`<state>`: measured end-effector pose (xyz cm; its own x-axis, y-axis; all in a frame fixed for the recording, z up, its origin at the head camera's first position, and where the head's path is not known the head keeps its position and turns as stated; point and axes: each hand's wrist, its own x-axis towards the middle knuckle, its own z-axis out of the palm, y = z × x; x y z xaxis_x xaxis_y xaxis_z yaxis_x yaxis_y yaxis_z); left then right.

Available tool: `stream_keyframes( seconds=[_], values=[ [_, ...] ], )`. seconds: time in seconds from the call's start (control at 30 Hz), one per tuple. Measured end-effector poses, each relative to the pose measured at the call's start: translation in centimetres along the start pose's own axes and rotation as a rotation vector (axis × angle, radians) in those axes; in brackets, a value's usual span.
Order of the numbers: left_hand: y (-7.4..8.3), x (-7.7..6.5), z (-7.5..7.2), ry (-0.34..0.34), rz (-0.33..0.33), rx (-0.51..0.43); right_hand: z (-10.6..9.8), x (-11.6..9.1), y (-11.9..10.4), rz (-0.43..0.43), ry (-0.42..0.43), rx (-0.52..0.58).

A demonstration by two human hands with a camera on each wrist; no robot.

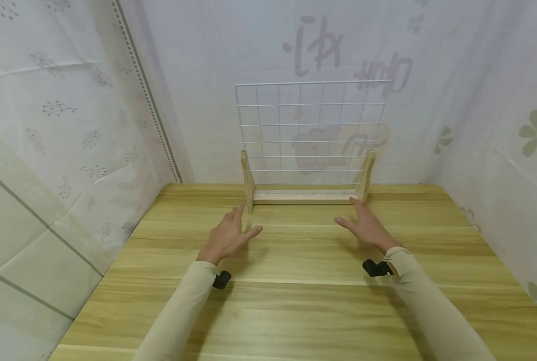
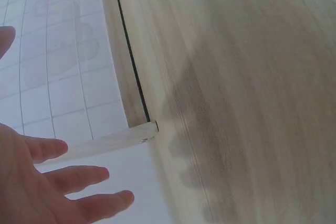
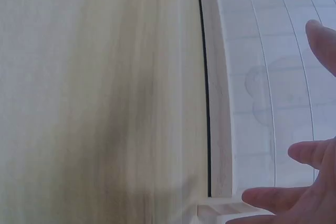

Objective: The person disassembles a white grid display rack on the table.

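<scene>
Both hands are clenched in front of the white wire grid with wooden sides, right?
No, they aren't clenched: the head view shows the left hand and right hand open. They are indeed in front of the white wire grid with wooden sides.

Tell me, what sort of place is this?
Perhaps a small curtained-off work corner, though I can't be sure: patterned cloth hangs on three sides of a wood-grained table, and a wire rack stands near its far edge.
</scene>
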<state>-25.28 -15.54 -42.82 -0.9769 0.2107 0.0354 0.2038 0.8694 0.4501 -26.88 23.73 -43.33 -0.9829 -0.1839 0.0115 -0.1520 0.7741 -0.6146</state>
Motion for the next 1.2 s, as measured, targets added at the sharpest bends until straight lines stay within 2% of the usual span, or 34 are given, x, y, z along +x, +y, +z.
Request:
stream_keyframes(
  seconds=[0.2,0.37,0.53,0.73,1.0,1.2],
  values=[
    [-0.5,0.2,-0.1,-0.014,0.018,-0.234,-1.2,0.1,0.5,0.043,0.000,0.058],
    [-1.1,0.5,0.0,-0.024,0.050,-0.365,-1.6,0.2,1.0,0.059,0.085,0.122],
    [-1.6,0.9,-0.1,-0.003,0.046,-0.436,-2.1,0.3,1.5,0.062,0.208,0.180],
    [-2.2,2.4,-0.6,0.022,0.038,-0.497,-2.9,1.1,2.0,0.075,0.329,0.211],
    [-2.3,4.8,-1.7,0.080,-0.019,-0.640,-4.5,2.3,1.6,0.104,0.330,0.225],
    [-2.3,6.1,-2.2,0.109,-0.036,-0.725,-5.2,3.2,1.5,0.094,0.396,0.264]
  ],
)
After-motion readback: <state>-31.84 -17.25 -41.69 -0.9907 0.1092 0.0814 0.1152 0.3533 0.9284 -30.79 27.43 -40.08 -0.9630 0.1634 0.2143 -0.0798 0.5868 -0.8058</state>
